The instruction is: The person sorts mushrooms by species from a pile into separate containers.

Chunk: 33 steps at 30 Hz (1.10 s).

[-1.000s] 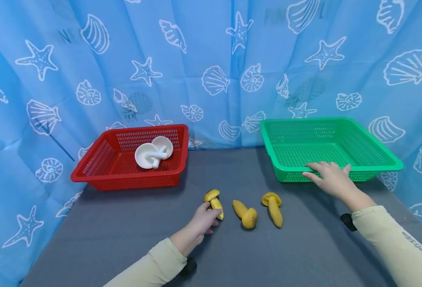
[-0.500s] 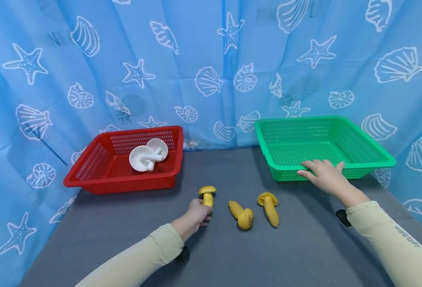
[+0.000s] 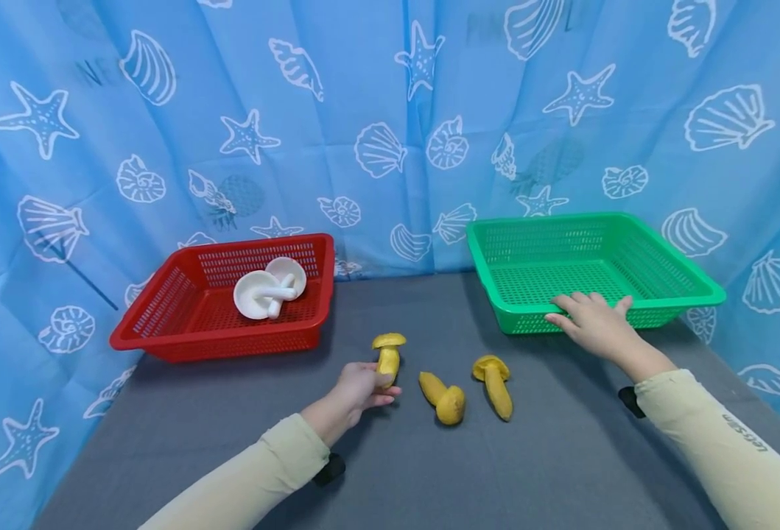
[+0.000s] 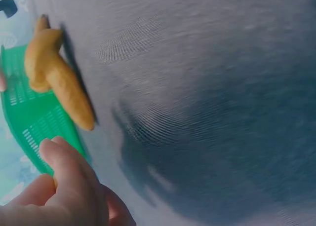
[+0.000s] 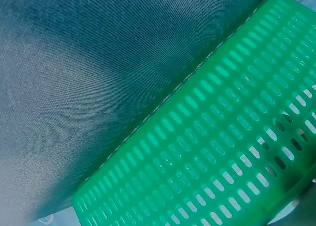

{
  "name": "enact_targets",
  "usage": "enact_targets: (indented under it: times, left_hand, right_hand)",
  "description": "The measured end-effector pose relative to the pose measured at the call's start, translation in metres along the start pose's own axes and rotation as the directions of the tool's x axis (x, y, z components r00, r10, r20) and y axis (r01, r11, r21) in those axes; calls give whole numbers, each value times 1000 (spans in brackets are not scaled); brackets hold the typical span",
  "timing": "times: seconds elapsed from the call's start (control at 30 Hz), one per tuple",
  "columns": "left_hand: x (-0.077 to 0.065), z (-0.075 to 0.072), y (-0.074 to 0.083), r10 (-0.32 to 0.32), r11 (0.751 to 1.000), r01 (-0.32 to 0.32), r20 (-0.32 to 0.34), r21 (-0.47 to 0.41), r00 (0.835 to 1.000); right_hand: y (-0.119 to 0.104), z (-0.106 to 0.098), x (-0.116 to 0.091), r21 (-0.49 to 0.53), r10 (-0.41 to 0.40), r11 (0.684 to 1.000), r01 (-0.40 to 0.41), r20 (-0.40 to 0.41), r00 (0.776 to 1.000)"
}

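Note:
My left hand (image 3: pixel 356 390) pinches the stem of a yellow mushroom (image 3: pixel 388 357), cap upward, over the grey table. In the left wrist view the fingers (image 4: pixel 74 176) hide nearly all of it. Just to its right lies a second yellow mushroom (image 3: pixel 451 405), cap toward me. Beyond that lies a third yellow mushroom (image 3: pixel 498 394), cap away from me. My right hand (image 3: pixel 595 324) rests with spread fingers on the near rim of a green basket (image 3: pixel 688 298); the right wrist view shows the basket's slotted side but not the hand.
A red basket (image 3: pixel 224 346) stands at the back left and holds two white mushrooms (image 3: pixel 260 294) with crossed stems. Grey cloth (image 3: pixel 496 478) covers the table. A blue curtain (image 3: pixel 363 96) with shell prints hangs right behind both baskets.
My left hand has taken the mushroom by its stem and turned it more upright, with the cap up. My right hand stays at the green basket's rim. The head view has shifted slightly.

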<state>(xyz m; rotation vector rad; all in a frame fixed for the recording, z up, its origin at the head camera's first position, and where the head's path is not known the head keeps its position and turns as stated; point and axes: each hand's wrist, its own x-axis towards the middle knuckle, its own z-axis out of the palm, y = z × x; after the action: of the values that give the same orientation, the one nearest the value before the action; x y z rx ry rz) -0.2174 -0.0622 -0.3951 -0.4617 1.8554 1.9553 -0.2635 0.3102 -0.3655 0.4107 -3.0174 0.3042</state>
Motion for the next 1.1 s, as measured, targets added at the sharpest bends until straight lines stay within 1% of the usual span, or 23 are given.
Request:
enact_targets:
  times: [0.2,0.43,0.63,0.77,0.97,1.1]
  left_hand:
    - [1,10,11,31,998,-29,45,-61,998]
    - [7,28,25,51,996,-46,68,-76,996]
    - [9,49,38,95,993,-88,94,-78,991]
    - [11,63,45,116,990,-106,105,-96,988]
    - [15,86,56,147,980,-125,137,-154,980]
    - [15,101,64,166,972,-131,170,-197,971]
  right_hand:
    - [1,0,0,-12,-8,1000,8,-2,1000]
    - [-1,2,-1,-17,-20,1000,20,-16,1000]
    - [0,3,0,-22,-20,1000,19,-27,999]
    - [0,4,0,-24,-16,1000,15,-27,1000]
    - [-1,5,-1,-25,-8,1000,7,-29,1000]
    - [-1,2,-1,-23,-4,1000,4,-22,1000]
